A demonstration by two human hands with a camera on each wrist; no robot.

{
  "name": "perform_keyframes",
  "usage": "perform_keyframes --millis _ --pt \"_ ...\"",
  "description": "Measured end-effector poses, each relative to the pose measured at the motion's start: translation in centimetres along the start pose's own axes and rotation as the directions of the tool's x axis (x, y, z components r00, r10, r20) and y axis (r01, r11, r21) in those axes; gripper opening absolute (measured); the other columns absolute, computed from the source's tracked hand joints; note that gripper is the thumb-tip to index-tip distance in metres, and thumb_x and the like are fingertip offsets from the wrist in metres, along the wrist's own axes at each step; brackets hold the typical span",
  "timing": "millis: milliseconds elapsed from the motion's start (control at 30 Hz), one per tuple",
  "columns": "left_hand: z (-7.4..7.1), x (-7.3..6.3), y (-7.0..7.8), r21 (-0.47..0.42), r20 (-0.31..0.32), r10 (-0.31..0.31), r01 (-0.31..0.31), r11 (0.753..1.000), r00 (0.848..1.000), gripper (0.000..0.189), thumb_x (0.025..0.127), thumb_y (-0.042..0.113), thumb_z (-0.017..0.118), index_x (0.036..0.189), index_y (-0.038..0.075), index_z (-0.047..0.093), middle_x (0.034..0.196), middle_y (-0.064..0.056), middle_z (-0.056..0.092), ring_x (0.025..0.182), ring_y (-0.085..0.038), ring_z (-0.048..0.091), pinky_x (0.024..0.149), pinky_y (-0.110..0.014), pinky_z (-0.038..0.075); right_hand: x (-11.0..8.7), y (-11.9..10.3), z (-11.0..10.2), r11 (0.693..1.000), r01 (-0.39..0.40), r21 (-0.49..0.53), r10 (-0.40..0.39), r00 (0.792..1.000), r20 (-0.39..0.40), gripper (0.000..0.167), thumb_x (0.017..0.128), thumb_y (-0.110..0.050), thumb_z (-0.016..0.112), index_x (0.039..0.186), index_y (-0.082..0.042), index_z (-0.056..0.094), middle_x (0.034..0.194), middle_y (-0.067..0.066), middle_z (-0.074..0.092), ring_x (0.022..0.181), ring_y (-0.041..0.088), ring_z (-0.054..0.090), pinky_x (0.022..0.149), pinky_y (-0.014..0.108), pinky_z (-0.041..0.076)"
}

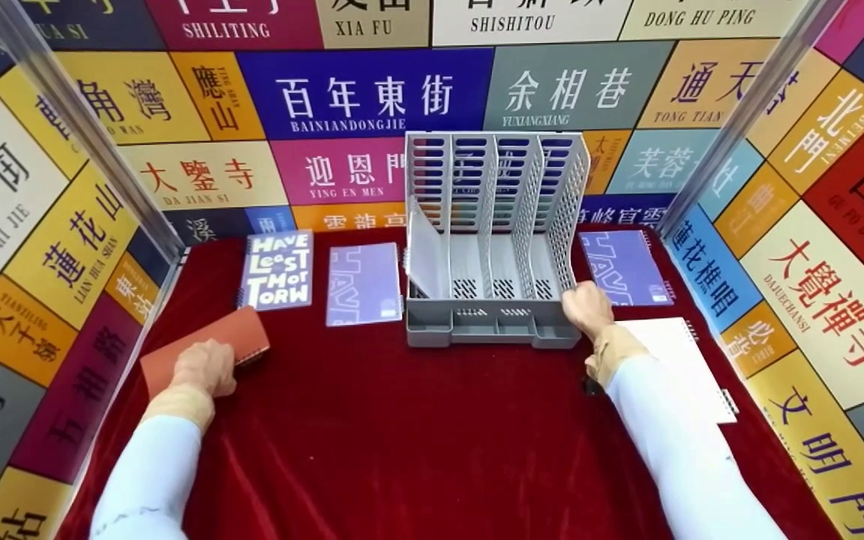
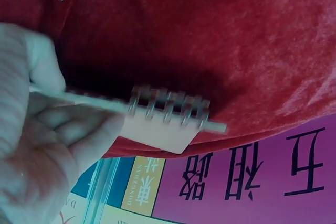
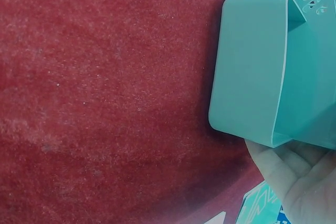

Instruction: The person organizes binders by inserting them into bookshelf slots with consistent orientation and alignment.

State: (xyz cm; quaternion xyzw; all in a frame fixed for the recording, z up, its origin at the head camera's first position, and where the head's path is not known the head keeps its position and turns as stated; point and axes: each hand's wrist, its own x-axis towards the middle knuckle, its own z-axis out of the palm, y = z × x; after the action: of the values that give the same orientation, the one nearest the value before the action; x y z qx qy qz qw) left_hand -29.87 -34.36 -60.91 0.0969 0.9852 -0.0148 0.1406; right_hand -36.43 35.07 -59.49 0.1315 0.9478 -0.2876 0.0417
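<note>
In the head view my left hand (image 1: 205, 365) grips an orange-red spiral notebook (image 1: 243, 328) at the table's left side. The left wrist view has the thumb of my left hand (image 2: 47, 124) on one side of the notebook and fingers on the other, with the wire rings (image 2: 168, 109) beyond them. A grey file organizer (image 1: 492, 311) with several upright slots stands at the back middle. My right hand (image 1: 588, 306) holds its front right corner. Seen from the right wrist, fingers of my right hand (image 3: 294, 174) lie against the side of the organizer's front compartment (image 3: 249, 69).
Left of the organizer lie a lettered notebook (image 1: 279, 271) and a purple notebook (image 1: 364, 285). Another purple notebook (image 1: 627, 268) and a white spiral notebook (image 1: 676, 360) lie on the right. Red cloth (image 1: 402, 442) covers the table; sign-printed walls (image 1: 364, 90) enclose it on three sides.
</note>
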Motion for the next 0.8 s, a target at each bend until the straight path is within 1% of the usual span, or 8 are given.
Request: perform_keyframes --millis 133,200,333,467,600,800 --pt "0.9 0.1 -0.1 0.015 -0.039 -0.016 0.016 1.000 0.999 0.008 0.077 0.007 0.079 0.079 0.001 0.073 0.089 -0.029 0.077 0.078 -0.047 0.076 0.064 -0.063 0.064 0.0 0.0 0.0 1.000 0.009 -0.006 -0.009 1.000 -0.002 0.047 0.102 -0.022 0.040 0.119 0.011 0.070 0.134 0.038 0.071 0.127 0.055 0.068 0.113 0.065 0.055" --pt "1.2 0.0 -0.1 0.015 -0.075 -0.022 0.023 1.000 0.997 0.005 0.079 0.005 0.077 0.078 0.001 0.073 0.088 -0.029 0.077 0.078 -0.048 0.076 0.063 -0.063 0.064 0.0 0.0 0.0 1.000 0.007 -0.010 -0.007 1.000 -0.003 0.048 0.102 -0.022 0.040 0.120 0.011 0.070 0.135 0.039 0.071 0.128 0.056 0.068 0.113 0.066 0.055" --pt "2.1 -0.1 -0.1 -0.019 -0.168 -0.046 0.044 0.999 0.985 0.005 0.082 0.000 0.072 0.078 -0.002 0.074 0.089 -0.033 0.077 0.079 -0.054 0.076 0.063 -0.066 0.063 0.2 -0.1 0.0 1.000 -0.005 -0.024 0.005 1.000 -0.014 0.050 0.100 -0.022 0.039 0.120 0.011 0.070 0.139 0.039 0.070 0.133 0.057 0.066 0.114 0.066 0.054" --pt "2.9 -0.3 0.0 -0.053 -0.222 -0.074 0.063 0.997 0.972 0.008 0.085 -0.003 0.067 0.080 -0.006 0.072 0.089 -0.035 0.076 0.078 -0.057 0.075 0.062 -0.067 0.063 0.2 -0.2 0.0 0.999 0.008 -0.032 -0.008 1.000 -0.023 0.049 0.100 -0.022 0.039 0.117 0.011 0.071 0.138 0.038 0.070 0.132 0.057 0.067 0.114 0.066 0.055" --pt "2.8 -0.2 0.0 -0.062 -0.243 -0.074 0.060 0.996 0.967 0.009 0.087 -0.003 0.066 0.080 -0.006 0.072 0.088 -0.034 0.076 0.077 -0.056 0.075 0.062 -0.067 0.063 0.2 -0.2 -0.1 0.999 0.017 -0.029 -0.017 0.999 -0.028 0.048 0.100 -0.022 0.040 0.116 0.011 0.071 0.135 0.038 0.071 0.130 0.056 0.068 0.114 0.066 0.055" --pt "2.1 -0.3 -0.5 -0.072 -0.202 -0.060 0.047 0.996 0.978 0.011 0.086 -0.003 0.065 0.078 -0.005 0.072 0.090 -0.036 0.076 0.077 -0.057 0.075 0.061 -0.068 0.062 0.2 0.1 0.2 0.999 0.009 -0.037 -0.011 0.999 -0.031 0.045 0.100 -0.022 0.039 0.108 0.009 0.071 0.135 0.038 0.072 0.130 0.056 0.068 0.113 0.066 0.055"
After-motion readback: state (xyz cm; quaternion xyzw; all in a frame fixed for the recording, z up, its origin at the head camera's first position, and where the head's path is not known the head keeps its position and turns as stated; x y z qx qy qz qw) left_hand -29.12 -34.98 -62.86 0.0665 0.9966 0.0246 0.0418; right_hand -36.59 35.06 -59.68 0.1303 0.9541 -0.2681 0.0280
